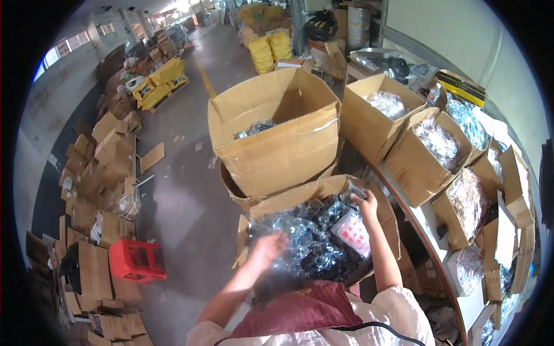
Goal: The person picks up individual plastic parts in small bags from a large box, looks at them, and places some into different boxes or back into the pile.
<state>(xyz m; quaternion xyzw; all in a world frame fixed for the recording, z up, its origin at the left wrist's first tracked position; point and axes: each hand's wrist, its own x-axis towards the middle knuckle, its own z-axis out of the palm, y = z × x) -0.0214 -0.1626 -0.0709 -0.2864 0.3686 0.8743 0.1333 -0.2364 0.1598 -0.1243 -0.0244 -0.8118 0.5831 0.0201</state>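
In front of me stands an open cardboard box (297, 194) full of dark, shiny items in clear plastic wrapping (311, 248). My right hand (367, 206) is at the box's far right corner, fingers closed around a small clear plastic packet (352, 191) with something dark inside. Below that hand, a white bag with red printing (352, 232) lies on the pile. My left hand (270, 247) hovers over or touches the pile's left side; motion blurs its fingers, so its grip cannot be made out.
A taller open box (277, 153) with a few wrapped items stands just beyond. To the right, a curved table edge (412, 222) carries several boxes of plastic-wrapped goods (435, 141). A red stool (137, 260) and stacked cardboard (95, 271) lie left, across the grey floor (190, 230).
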